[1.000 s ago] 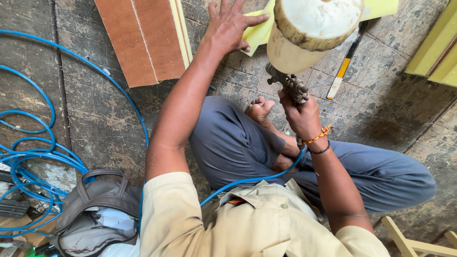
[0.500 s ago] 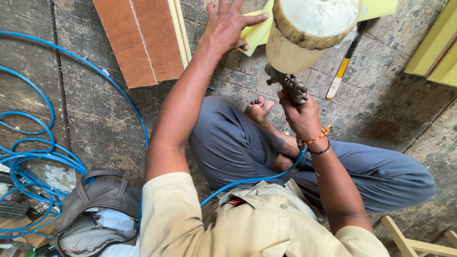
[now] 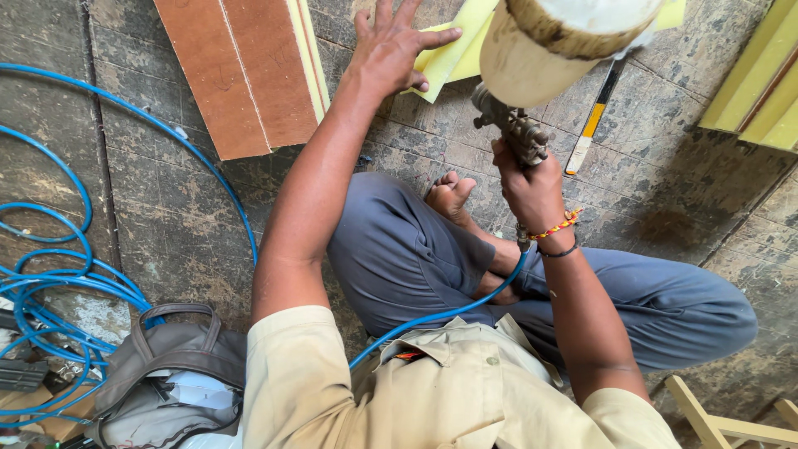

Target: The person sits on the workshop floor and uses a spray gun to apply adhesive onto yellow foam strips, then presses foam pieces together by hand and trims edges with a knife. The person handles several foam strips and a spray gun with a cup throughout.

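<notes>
Gripping a spray gun (image 3: 519, 133), right hand (image 3: 532, 183) clamped; left hand (image 3: 391, 50) splayed flat, pressing yellow panel (image 3: 440, 58).
Risk: spray is likely catching those fingers, or blue hose (image 3: 440, 316) is snagging the knee.

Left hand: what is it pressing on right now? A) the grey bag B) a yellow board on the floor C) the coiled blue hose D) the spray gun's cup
B: the left hand lies flat with its fingers spread on the yellow board, while the right hand grips the spray gun; the blue hose and grey bag lie apart from it.
</notes>
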`<control>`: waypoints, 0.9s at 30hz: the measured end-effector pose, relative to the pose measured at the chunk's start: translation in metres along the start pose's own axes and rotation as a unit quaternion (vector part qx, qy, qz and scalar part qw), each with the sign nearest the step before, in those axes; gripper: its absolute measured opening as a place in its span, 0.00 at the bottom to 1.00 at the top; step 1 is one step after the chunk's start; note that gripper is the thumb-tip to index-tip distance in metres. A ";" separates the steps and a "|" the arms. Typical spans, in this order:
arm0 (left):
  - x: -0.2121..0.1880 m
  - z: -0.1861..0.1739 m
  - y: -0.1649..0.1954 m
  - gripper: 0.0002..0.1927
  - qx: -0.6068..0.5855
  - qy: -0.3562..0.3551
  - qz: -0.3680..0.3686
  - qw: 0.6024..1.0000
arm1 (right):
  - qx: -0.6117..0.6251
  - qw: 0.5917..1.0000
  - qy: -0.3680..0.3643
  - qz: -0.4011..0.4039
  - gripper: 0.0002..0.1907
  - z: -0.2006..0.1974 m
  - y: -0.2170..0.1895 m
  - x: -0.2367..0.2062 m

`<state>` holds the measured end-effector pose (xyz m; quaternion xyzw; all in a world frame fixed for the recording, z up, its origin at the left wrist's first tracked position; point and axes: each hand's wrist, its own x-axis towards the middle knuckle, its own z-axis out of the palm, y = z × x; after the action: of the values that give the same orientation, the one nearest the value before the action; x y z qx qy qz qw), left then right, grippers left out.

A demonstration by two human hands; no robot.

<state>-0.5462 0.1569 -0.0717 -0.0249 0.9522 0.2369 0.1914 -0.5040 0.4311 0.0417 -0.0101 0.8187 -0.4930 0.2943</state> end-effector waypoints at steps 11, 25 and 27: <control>0.001 0.008 -0.006 0.47 -0.014 0.010 0.001 1.000 | -0.011 1.000 -0.023 0.009 0.10 0.004 0.006 -0.008; 0.002 0.005 -0.017 0.47 -0.031 0.007 0.004 0.999 | 0.131 0.989 0.000 0.066 0.09 -0.006 0.017 -0.007; 0.000 0.004 -0.018 0.47 -0.032 0.005 0.008 0.999 | 0.116 0.991 -0.015 0.072 0.09 -0.005 0.018 -0.009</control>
<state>-0.5427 0.1430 -0.0831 -0.0246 0.9452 0.2689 0.1836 -0.4939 0.4467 0.0331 0.0750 0.7502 -0.5618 0.3406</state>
